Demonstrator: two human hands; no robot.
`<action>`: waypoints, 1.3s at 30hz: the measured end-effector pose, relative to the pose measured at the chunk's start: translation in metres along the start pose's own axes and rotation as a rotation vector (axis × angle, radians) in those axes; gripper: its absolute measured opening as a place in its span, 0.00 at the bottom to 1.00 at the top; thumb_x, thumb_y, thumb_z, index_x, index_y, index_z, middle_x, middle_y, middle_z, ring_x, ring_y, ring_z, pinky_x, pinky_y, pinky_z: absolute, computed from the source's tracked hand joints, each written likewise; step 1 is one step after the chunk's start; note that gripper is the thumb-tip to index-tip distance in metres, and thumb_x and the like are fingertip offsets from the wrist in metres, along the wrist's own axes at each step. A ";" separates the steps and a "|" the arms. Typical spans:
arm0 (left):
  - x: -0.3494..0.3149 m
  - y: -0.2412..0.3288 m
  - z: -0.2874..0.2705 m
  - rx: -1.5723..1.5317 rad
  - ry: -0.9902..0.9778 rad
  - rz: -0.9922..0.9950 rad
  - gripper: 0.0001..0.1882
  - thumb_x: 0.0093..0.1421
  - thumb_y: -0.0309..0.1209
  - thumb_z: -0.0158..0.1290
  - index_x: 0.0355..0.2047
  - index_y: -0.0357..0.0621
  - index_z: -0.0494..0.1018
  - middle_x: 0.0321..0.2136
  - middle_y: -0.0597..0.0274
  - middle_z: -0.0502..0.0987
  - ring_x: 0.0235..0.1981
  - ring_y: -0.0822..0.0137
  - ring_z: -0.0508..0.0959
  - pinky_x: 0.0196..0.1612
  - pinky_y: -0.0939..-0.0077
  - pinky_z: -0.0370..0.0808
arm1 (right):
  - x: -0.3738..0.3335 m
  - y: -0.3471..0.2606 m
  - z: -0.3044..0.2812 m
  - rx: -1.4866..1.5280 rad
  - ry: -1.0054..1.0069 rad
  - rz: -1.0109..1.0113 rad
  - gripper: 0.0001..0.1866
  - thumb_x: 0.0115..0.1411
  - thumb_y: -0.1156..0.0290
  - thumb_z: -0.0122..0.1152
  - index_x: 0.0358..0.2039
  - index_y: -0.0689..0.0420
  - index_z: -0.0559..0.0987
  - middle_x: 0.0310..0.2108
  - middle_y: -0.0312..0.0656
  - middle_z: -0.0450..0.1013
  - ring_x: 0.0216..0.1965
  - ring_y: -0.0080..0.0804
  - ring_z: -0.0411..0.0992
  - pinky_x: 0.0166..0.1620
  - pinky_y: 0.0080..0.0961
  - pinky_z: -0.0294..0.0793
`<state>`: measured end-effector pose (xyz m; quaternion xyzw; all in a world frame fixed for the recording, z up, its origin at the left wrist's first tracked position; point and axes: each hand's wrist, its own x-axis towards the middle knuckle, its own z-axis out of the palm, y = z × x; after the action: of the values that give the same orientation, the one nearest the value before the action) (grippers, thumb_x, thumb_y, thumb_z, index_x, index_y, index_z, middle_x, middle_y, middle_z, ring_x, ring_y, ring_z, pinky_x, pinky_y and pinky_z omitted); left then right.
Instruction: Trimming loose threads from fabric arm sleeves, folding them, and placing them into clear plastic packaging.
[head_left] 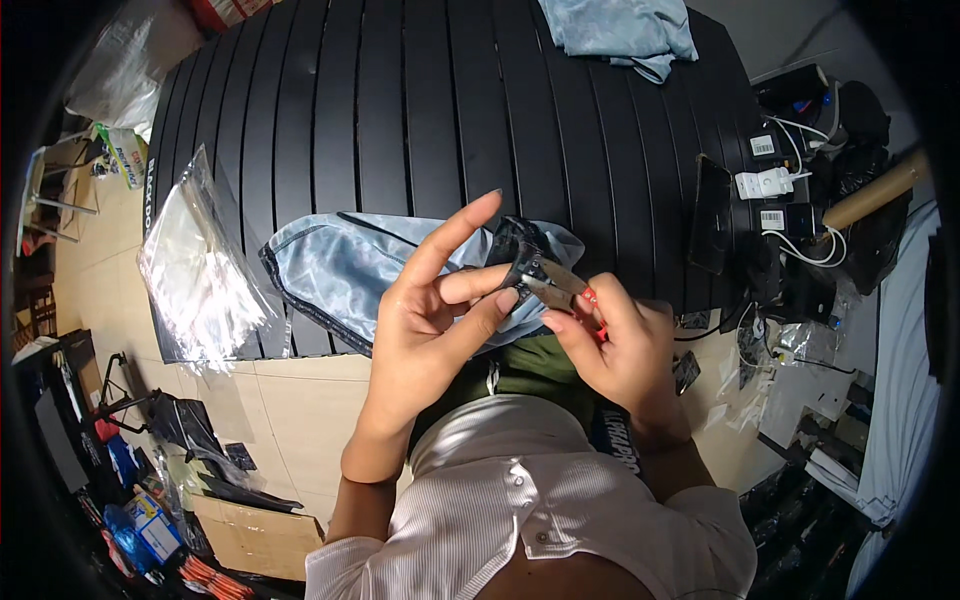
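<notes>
A light blue, mottled garment (345, 262) with dark edging lies across the near part of the black slatted table. My left hand (425, 320) pinches the garment's dark band (517, 240) between thumb and a finger, with the index finger stretched out away from it. In my right hand (628, 345) is a small pair of scissors (553, 285) with metal blades and red handles. Its blades meet the dark band right beside my left thumb tip. Whether they are closed on a thread or on the cloth cannot be made out.
Clear plastic bags (205, 270) lie at the table's left edge. Another light blue garment (625, 30) rests at the far side. On the right are a dark phone-like slab (712, 215), white chargers (765, 183) with cables, and a cardboard tube (875, 192). A cardboard box (255, 535) stands lower left.
</notes>
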<state>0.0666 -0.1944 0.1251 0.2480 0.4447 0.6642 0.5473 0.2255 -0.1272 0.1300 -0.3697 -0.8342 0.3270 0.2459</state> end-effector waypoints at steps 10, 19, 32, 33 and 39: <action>-0.002 -0.002 -0.011 0.003 -0.029 -0.001 0.31 0.53 0.12 0.47 0.58 0.36 0.54 0.37 0.60 0.77 0.34 0.83 0.72 0.38 0.90 0.68 | -0.001 -0.006 -0.004 0.011 -0.015 0.095 0.15 0.49 0.70 0.64 0.20 0.61 0.64 0.12 0.41 0.62 0.12 0.24 0.58 0.18 0.18 0.58; -0.003 -0.001 -0.008 0.026 0.002 -0.003 0.32 0.50 0.10 0.46 0.57 0.34 0.54 0.36 0.54 0.77 0.37 0.75 0.75 0.42 0.86 0.69 | 0.000 -0.007 0.001 -0.113 -0.065 0.019 0.13 0.51 0.69 0.61 0.20 0.60 0.66 0.11 0.42 0.63 0.10 0.32 0.62 0.17 0.21 0.59; -0.005 -0.001 -0.007 -0.023 0.010 -0.028 0.30 0.51 0.10 0.47 0.56 0.35 0.57 0.35 0.55 0.77 0.37 0.75 0.75 0.43 0.83 0.69 | -0.002 -0.011 0.001 -0.035 -0.060 0.070 0.17 0.49 0.67 0.64 0.20 0.60 0.64 0.11 0.40 0.62 0.11 0.31 0.62 0.18 0.20 0.60; -0.006 0.000 -0.006 -0.034 0.008 -0.033 0.30 0.51 0.11 0.47 0.56 0.35 0.57 0.35 0.55 0.77 0.37 0.75 0.75 0.43 0.83 0.69 | -0.001 -0.012 0.001 -0.048 -0.060 0.046 0.16 0.49 0.67 0.64 0.20 0.60 0.65 0.11 0.41 0.62 0.11 0.31 0.63 0.18 0.20 0.61; -0.007 -0.005 -0.012 -0.003 -0.035 0.016 0.29 0.53 0.11 0.47 0.56 0.36 0.57 0.36 0.58 0.77 0.36 0.79 0.73 0.39 0.88 0.68 | -0.003 -0.007 -0.003 -0.121 -0.060 0.066 0.15 0.52 0.68 0.60 0.19 0.60 0.64 0.10 0.44 0.61 0.11 0.38 0.64 0.17 0.24 0.59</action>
<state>0.0609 -0.2046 0.1157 0.2624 0.4320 0.6647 0.5502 0.2259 -0.1325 0.1367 -0.4011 -0.8469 0.2947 0.1873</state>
